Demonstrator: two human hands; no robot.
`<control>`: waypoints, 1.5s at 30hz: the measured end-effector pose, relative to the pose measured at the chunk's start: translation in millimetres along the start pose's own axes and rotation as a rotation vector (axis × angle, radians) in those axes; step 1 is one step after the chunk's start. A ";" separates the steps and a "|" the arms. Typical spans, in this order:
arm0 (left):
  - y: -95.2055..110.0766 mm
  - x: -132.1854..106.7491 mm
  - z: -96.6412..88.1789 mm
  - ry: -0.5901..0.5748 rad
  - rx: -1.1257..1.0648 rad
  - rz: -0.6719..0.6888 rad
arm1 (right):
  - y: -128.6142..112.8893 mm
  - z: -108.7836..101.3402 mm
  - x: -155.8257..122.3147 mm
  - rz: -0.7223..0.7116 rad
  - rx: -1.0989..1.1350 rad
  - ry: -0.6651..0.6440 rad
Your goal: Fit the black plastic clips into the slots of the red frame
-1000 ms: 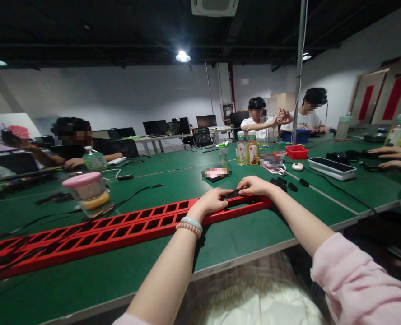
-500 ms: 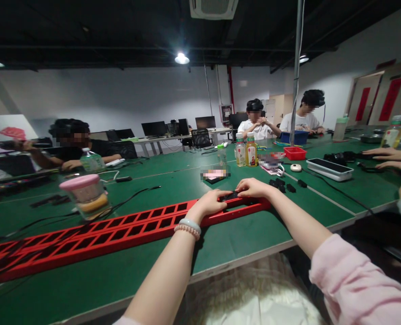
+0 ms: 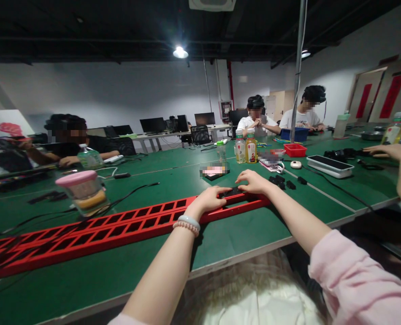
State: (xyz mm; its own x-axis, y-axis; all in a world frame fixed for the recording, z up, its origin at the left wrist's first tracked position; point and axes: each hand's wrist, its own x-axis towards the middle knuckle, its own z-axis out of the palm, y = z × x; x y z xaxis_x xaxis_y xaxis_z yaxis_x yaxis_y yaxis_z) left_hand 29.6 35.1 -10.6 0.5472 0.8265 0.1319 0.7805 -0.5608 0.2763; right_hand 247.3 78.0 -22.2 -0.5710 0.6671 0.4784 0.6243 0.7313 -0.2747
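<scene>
A long red slotted rail (image 3: 119, 225) lies slantwise across the green table (image 3: 241, 230). Near its right end a small black part (image 3: 232, 192) sits in the rail. My left hand (image 3: 209, 198) rests on the rail with its fingers curled onto the left end of the black part. My right hand (image 3: 254, 182) arches over the right end, its fingertips pressed down on it. Several more small black parts (image 3: 282, 182) lie loose just right of my right hand.
A jar with a pink lid (image 3: 81, 192) stands behind the rail at the left, among black cables. Two drink bottles (image 3: 246, 146), a red bin (image 3: 295, 150) and a flat white device (image 3: 329, 166) sit beyond. A neighbour's hand (image 3: 393, 151) is at the right. Other people sit farther off.
Both my hands have stayed on the black part in the rail, shifting only slightly. The neighbour's forearm at the right has risen.
</scene>
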 end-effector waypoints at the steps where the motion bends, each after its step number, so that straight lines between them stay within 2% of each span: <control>1: 0.1 0.2 0.1 -0.001 -0.002 -0.003 | 1.8 -1.2 -0.6 0.021 -0.042 0.043; 3: 0.3 0.5 0.2 -0.003 -0.006 -0.012 | 7.6 -4.0 -2.8 0.135 -0.128 0.095; 8: 0.6 0.4 -0.1 -0.007 -0.006 -0.025 | 28.5 -8.7 -10.4 0.679 -0.294 0.103; 10: 1.1 -0.3 -0.8 -0.005 0.000 -0.023 | 36.5 -8.8 -11.8 0.847 -0.303 0.088; 14: 2.5 -1.9 -2.2 -0.002 0.007 -0.020 | 49.7 -7.6 -10.6 1.076 -0.289 -0.010; 17: 3.2 -2.4 -2.4 0.000 0.006 -0.027 | 57.8 -6.2 -9.7 1.195 -0.264 -0.093; 20: 2.5 -2.2 -1.7 0.003 0.004 -0.026 | 63.8 -4.5 -10.6 1.211 -0.253 -0.110; 28: -0.9 -1.5 -0.8 0.007 0.004 -0.015 | 70.1 1.2 -11.1 1.130 -0.257 -0.050; 45: -5.3 1.9 1.8 0.001 0.012 0.001 | 56.6 -2.8 -8.5 0.979 -0.259 0.017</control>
State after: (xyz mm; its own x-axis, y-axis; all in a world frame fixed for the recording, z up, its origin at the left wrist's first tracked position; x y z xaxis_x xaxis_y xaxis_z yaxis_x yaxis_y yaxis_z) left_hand 27.1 39.6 -13.5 0.5478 0.8260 0.1329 0.7835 -0.5622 0.2647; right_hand 289.0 113.3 -39.4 0.2604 0.9535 0.1520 0.9114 -0.1908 -0.3645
